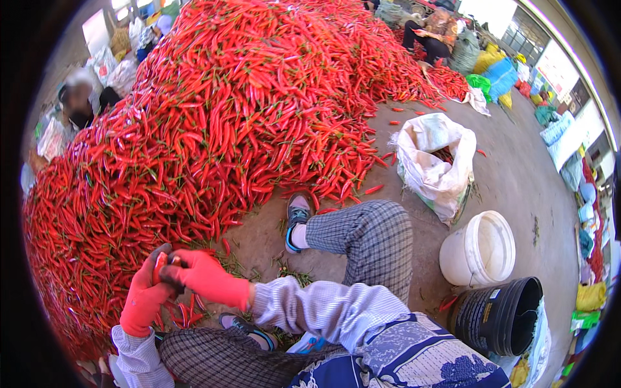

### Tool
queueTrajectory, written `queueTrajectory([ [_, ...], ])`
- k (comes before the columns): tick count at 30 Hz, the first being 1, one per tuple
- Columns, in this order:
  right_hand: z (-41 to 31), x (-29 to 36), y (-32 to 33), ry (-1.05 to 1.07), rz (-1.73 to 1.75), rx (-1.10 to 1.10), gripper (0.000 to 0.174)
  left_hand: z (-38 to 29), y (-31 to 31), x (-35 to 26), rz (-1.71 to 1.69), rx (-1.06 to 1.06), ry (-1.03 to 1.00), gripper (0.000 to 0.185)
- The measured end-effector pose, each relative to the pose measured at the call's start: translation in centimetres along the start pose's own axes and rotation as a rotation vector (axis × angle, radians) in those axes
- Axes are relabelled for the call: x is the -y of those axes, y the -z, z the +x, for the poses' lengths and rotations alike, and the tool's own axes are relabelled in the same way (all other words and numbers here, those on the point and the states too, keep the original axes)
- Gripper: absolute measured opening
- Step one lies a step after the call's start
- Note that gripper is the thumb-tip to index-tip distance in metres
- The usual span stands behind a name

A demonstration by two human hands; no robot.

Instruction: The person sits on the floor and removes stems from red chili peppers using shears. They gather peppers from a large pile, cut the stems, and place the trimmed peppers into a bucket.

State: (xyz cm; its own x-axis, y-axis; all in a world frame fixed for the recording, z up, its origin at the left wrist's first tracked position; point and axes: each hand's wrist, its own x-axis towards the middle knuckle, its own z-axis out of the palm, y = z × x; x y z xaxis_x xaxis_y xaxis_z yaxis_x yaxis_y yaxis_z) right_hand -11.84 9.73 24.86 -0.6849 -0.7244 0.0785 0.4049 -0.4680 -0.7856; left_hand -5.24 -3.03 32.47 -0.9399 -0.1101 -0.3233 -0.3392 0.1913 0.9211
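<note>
A huge heap of red chili peppers (252,97), many with green stems, fills the left and upper view. At its near edge my left hand (148,291), in a red glove with dark fingertips, is closed on a red chili pepper (159,266). My right hand (204,276), gloved alike, meets it there, thumb and fingers pinched at the peppers; part of another red pepper shows between its fingers. Which hand bears which pepper's weight is partly hidden. Below the hands, loose chili peppers (187,315) lie by my shoe, and green stems (296,274) are scattered on the floor.
A white woven sack (436,165) with dark red contents stands right of the heap. Nearer are a white plastic bucket (478,247) and a tilted black bucket (497,315). One person (80,104) sits at the far left, another (432,41) at the upper right, among filled sacks.
</note>
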Motion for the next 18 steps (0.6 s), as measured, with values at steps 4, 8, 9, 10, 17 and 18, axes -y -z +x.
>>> queueTrajectory([
  [4, -4.0, 9.7, 7.3, 0.481, -0.855, -0.304, 0.025, -1.5, -0.9, -2.2, 0.123, -0.232, -0.199, 0.058],
  [8, -9.7, 21.8, 21.6, 0.664, -1.738, -0.576, 0.029, -2.9, 1.6, -0.3, -0.033, -0.531, -0.287, 0.055],
  [9, -12.2, 24.4, 25.0, 0.614, -1.783, -0.68, 0.031, -4.4, 2.6, 0.8, -0.081, -0.673, -0.202, 0.054],
  [10, -14.7, 26.8, 28.2, 0.558, -1.792, -0.769, 0.033, -5.9, 3.2, 2.3, -0.15, -0.699, -0.243, 0.055],
  [17, -23.1, 33.5, 40.1, 0.169, -1.671, -0.903, 0.047, -16.5, 8.0, 9.1, -0.252, -1.226, -0.166, 0.029],
  [18, -21.9, 33.0, 40.0, 0.065, -1.702, -0.848, 0.044, -17.3, 8.2, 9.8, -0.252, -1.258, -0.15, 0.028],
])
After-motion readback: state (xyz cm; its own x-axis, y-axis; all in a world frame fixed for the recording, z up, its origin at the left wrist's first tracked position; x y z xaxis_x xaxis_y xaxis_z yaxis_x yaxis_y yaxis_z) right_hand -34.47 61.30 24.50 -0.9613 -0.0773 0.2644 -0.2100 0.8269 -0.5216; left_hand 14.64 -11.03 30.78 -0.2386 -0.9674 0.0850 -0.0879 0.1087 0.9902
